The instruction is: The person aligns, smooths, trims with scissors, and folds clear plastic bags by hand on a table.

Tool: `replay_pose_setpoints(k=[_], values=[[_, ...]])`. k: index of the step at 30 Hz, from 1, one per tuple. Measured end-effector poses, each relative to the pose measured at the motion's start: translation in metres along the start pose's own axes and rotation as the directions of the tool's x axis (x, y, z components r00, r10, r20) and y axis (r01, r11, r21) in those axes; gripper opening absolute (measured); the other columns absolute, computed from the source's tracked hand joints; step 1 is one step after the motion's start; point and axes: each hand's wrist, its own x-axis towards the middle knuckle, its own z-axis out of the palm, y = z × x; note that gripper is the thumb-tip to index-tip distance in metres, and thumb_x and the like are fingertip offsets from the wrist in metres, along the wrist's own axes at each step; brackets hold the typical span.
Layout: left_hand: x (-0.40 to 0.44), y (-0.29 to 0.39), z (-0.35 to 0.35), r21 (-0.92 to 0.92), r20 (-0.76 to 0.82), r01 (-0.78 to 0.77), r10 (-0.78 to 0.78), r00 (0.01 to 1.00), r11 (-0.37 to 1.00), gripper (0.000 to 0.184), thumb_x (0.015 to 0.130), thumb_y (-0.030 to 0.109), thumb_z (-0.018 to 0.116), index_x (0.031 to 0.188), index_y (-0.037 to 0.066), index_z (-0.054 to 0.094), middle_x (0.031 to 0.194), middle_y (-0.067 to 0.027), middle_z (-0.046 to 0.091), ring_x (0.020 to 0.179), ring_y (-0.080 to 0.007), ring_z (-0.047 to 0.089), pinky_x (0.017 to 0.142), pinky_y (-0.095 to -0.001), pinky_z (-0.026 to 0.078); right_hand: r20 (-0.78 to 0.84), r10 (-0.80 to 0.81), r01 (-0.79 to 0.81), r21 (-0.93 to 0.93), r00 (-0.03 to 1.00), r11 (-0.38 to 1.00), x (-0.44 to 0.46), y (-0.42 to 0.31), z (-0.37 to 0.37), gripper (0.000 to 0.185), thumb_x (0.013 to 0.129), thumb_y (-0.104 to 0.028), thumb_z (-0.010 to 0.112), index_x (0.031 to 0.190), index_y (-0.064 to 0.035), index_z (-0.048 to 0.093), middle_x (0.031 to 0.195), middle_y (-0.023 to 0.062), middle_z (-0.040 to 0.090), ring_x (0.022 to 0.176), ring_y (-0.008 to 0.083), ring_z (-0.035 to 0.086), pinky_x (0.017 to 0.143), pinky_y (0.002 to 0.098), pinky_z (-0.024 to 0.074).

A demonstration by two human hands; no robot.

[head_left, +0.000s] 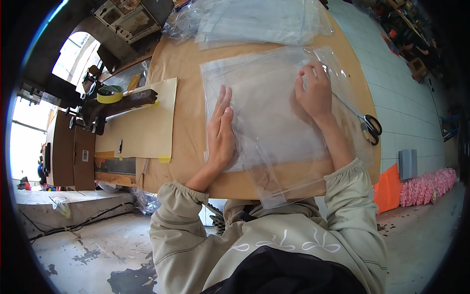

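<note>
Clear plastic sheets or bags (274,108) lie in a loose stack on the brown-covered table (188,122), one piece hanging over the front edge. On the stack's left edge my left hand (222,132) rests on its side, fingers stretched out and holding nothing. Over the upper right part is my right hand (315,90), its fingers curled and the thumb near the fingertips; whether a plastic edge lies between them is too small to tell. Black-handled scissors (372,129) lie at the table's right edge, their blades partly under or behind the plastic.
More clear plastic (259,22) is piled at the back. On the left, a machine arm (127,103) carries a yellow tape roll (110,94) above a cream board (161,122). A cardboard box (71,152) stands farther left. Pink bundles (427,187) and an orange bag (388,190) are at right.
</note>
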Motion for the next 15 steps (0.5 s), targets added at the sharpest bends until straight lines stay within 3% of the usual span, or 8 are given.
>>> replay_pose_setpoints(k=[2,5,8,11,13,15], values=[[0.0,-0.005,0.001,-0.053,-0.017,0.015,-0.016,1.0,0.998,0.046,0.099,0.022,0.034,0.139,0.0,0.039,0.151,-0.0158,0.025,0.139,-0.0257,0.024,0.109,-0.0342,0.025,-0.077,-0.18,0.161,-0.206,0.981,0.965,-0.002,-0.009,0.003,0.052,0.073,-0.013,0.063,0.123,-0.0085,0.051,0.133,0.0139,0.043,0.13,0.0314,0.035,0.111,0.0487,0.0219],[0.001,-0.006,0.001,-0.154,-0.024,0.024,-0.028,0.999,0.988,0.045,0.099,0.021,0.034,0.138,-0.001,0.039,0.151,-0.0156,0.026,0.14,-0.0258,0.021,0.109,-0.0344,0.025,-0.099,-0.292,0.269,-0.196,0.951,0.943,-0.004,-0.012,0.003,0.053,0.074,-0.011,0.061,0.125,-0.0093,0.049,0.134,0.014,0.042,0.13,0.0317,0.035,0.111,0.05,0.022],[0.002,-0.015,0.0,-0.192,-0.057,0.015,-0.026,0.998,0.981,0.045,0.099,0.02,0.034,0.137,-0.001,0.041,0.15,-0.0139,0.03,0.132,-0.0194,0.035,0.102,-0.0284,0.031,0.007,-0.457,0.418,-0.419,0.889,0.806,-0.008,-0.017,-0.001,0.056,0.075,-0.01,0.06,0.129,-0.0102,0.046,0.136,0.0146,0.04,0.131,0.0317,0.034,0.112,0.0489,0.0217],[0.001,-0.009,0.0,-0.195,-0.07,0.059,-0.074,0.995,0.979,0.044,0.098,0.019,0.033,0.137,-0.001,0.042,0.148,-0.0116,0.033,0.114,-0.0102,0.045,0.092,-0.0212,0.036,0.031,-0.528,0.5,-0.374,0.848,0.781,-0.001,-0.013,-0.003,0.046,0.076,-0.013,0.06,0.121,-0.0111,0.05,0.133,0.0096,0.043,0.126,0.0321,0.038,0.104,0.0491,0.0294],[0.001,-0.008,-0.001,-0.2,-0.094,0.032,-0.051,0.994,0.979,0.044,0.098,0.019,0.033,0.137,-0.002,0.042,0.148,-0.0109,0.034,0.105,-0.0063,0.046,0.087,-0.0183,0.036,0.006,-0.25,0.25,-0.036,0.968,0.968,0.005,0.019,0.002,0.042,0.074,-0.013,0.06,0.115,-0.0096,0.053,0.126,0.012,0.046,0.121,0.03,0.041,0.103,0.0538,0.0284],[0.0,-0.006,-0.001,-0.219,-0.115,0.014,-0.04,0.993,0.976,0.044,0.098,0.018,0.033,0.137,-0.002,0.042,0.147,-0.0105,0.035,0.101,-0.0052,0.046,0.086,-0.0174,0.036,-0.012,-0.102,0.102,0.077,0.995,0.992,0.009,0.022,0.001,0.038,0.072,-0.014,0.061,0.109,-0.0088,0.055,0.12,0.0133,0.047,0.117,0.029,0.043,0.099,0.0565,0.0293]])
